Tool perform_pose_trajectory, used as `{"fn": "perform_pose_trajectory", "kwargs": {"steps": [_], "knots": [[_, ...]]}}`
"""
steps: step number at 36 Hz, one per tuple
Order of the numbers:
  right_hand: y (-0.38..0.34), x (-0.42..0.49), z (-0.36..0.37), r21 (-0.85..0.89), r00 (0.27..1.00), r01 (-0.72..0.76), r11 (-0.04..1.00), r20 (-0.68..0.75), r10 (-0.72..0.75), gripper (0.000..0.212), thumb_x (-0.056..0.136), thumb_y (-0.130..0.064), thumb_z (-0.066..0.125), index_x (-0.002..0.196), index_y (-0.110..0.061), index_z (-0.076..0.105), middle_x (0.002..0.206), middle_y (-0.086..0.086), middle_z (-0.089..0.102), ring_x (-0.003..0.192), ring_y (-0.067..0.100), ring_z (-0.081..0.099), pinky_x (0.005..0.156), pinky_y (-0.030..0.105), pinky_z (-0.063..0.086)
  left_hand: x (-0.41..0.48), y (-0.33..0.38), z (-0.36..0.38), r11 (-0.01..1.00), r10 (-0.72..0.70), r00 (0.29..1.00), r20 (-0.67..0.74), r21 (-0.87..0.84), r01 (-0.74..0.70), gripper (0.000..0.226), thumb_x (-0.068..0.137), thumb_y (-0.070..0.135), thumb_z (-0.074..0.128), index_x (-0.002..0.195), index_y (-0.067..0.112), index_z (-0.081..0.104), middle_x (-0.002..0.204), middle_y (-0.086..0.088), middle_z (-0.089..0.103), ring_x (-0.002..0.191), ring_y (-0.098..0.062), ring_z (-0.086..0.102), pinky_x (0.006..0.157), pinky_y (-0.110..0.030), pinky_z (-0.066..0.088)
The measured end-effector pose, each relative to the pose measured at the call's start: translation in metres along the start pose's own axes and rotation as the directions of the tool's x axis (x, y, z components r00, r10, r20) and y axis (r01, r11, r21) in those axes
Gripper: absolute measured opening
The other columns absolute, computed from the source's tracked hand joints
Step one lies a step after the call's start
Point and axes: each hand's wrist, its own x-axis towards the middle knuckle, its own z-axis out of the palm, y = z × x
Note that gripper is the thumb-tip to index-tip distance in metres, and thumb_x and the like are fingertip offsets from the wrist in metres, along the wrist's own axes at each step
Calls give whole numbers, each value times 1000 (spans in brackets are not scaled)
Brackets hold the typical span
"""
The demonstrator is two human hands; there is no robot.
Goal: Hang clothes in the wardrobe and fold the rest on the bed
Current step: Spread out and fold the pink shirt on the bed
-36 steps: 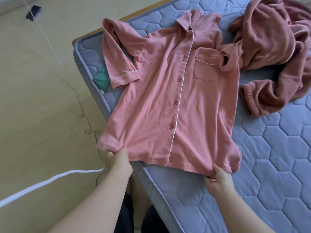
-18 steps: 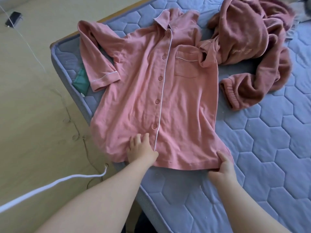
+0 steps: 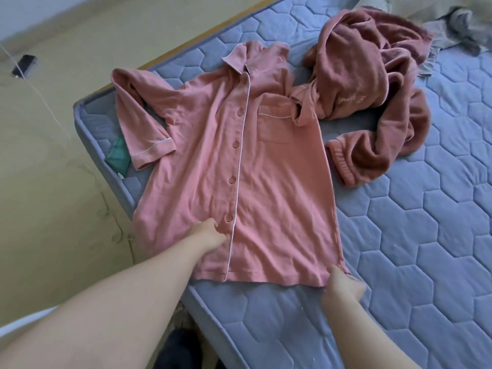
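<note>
Lying front up near the corner of the mattress (image 3: 426, 249), the pink shirt (image 3: 279, 195) fills the middle of the frame. It is buttoned down its white-piped front, with the collar toward the top of the picture and the hem toward the bottom.

The left hand (image 3: 206, 234) rests on the lower front of the shirt, just left of the button strip and right below the lowest button. Its fingers lie close together, pressing on the cloth, and small creases fan out from them. The right hand (image 3: 342, 287) is at the lower right corner of the shirt. There it pinches the hem between thumb and fingers, with the rest of the shirt stretching up and to the left from it.

The short sleeve on the left of the frame lies folded down along the shirt's side, partly over a green item (image 3: 118, 155) at the mattress edge. The sleeve on the right is bunched beside the chest pocket and touches a crumpled darker fleece top (image 3: 372, 75) in the upper right. Beyond that, some grey clothes (image 3: 458, 25) sit at the top right edge.

On the yellowish floor (image 3: 53, 182), a small black gadget (image 3: 24, 65) lies in the upper left.
</note>
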Motion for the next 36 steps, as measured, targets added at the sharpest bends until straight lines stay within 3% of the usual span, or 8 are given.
{"fn": "perform_pose_trajectory", "kwargs": {"steps": [5,8,12,16,21,25,32,36], "knots": [[-24,-28,20,-63,989,130,990,83,-124,36,75,-16,65,107,-6,52,109,12,49,86,29,47,79,31,38,5,-3,-35,981,-2,998,-67,-191,-11,15,88,26,58,102,20,56,114,-4,60,98,-21,55,80,-24,41],[-40,-48,41,-104,970,180,978,183,-159,32,85,-11,60,114,-3,49,104,14,52,83,25,45,69,29,38,10,-7,-69,948,-12,990,-137,-317,-33,4,89,21,57,92,19,55,99,-5,59,85,-20,51,67,-23,38],[-55,-75,78,-138,931,224,965,323,-169,33,85,-7,59,117,-5,49,84,9,50,75,25,49,70,35,45,25,-21,-113,878,-105,971,-216,-479,-12,5,87,16,56,85,19,59,93,-7,58,89,-27,57,75,-29,45],[-62,-99,121,-163,883,223,961,452,-128,22,89,-8,55,111,-5,51,84,8,51,64,19,48,55,27,38,54,-38,-147,776,-205,951,-232,-630,14,19,74,15,51,55,14,51,63,-14,58,67,-33,55,57,-24,37],[-65,-126,184,-212,841,210,954,536,-66,8,86,-2,54,81,-8,50,73,6,47,55,16,42,50,23,34,102,-48,-185,742,-245,933,-262,-671,7,8,88,16,53,84,20,59,111,-17,64,105,-34,60,90,-38,48],[-67,-141,237,-217,837,206,954,545,-56,8,87,-3,51,84,-10,50,74,5,49,53,15,40,51,22,35,139,-45,-213,762,-258,910,-324,-647,-15,43,88,20,57,130,14,48,130,-14,52,116,-32,52,93,-32,41],[-73,-161,311,-246,844,162,956,537,-5,11,90,-4,47,86,-14,49,62,0,45,40,9,38,44,18,32,189,-39,-268,778,-336,811,-479,-627,-48,73,82,31,67,142,17,28,140,-14,34,127,-34,39,100,-44,37],[-74,-169,341,-279,851,177,944,525,-5,12,89,-4,47,85,-15,49,57,-2,45,36,8,37,35,14,28,210,-40,-295,830,-287,820,-495,-556,-45,87,79,33,71,146,19,18,145,-13,28,131,-35,34,102,-43,34]]}}
